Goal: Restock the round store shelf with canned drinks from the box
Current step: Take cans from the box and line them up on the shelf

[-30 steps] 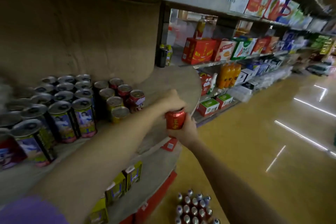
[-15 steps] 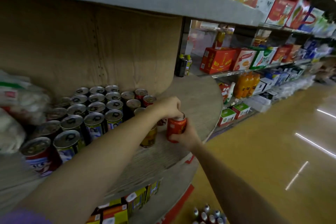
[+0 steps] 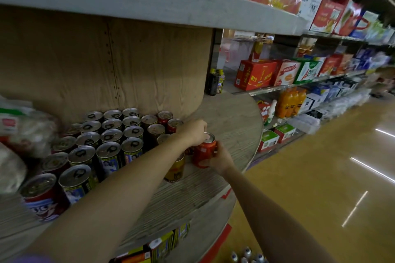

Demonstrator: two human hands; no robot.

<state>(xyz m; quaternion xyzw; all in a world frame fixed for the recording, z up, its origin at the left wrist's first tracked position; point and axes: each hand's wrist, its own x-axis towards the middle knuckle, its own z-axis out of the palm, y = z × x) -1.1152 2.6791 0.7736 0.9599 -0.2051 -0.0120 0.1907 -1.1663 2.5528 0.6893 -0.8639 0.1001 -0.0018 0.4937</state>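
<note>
1. Bottom edge of view: tops of small bottles (image 3: 245, 255) on the floor, packed close. Whether they sit in the box cannot be told; no box wall shows.
2. Lower tier of the round shelf (image 3: 213, 209): yellow and orange cartons (image 3: 158, 247) stand along its front edge.
3. Step in hand: placing a can. The red can (image 3: 205, 151) stands, or very nearly stands, on the shelf board near its front right edge, just beside a gold can (image 3: 176, 170).
4. Right hand (image 3: 221, 157): fingers wrapped round the red can's side. Left hand (image 3: 195, 131): fingers curled on its top rim.
5. Next move, as I judge it: nudge the can against the cluster, release, return for another.
6. Further back: rows of upright cans (image 3: 111, 136) fill the shelf's left part up to the wooden core; the right part lies bare.
</note>
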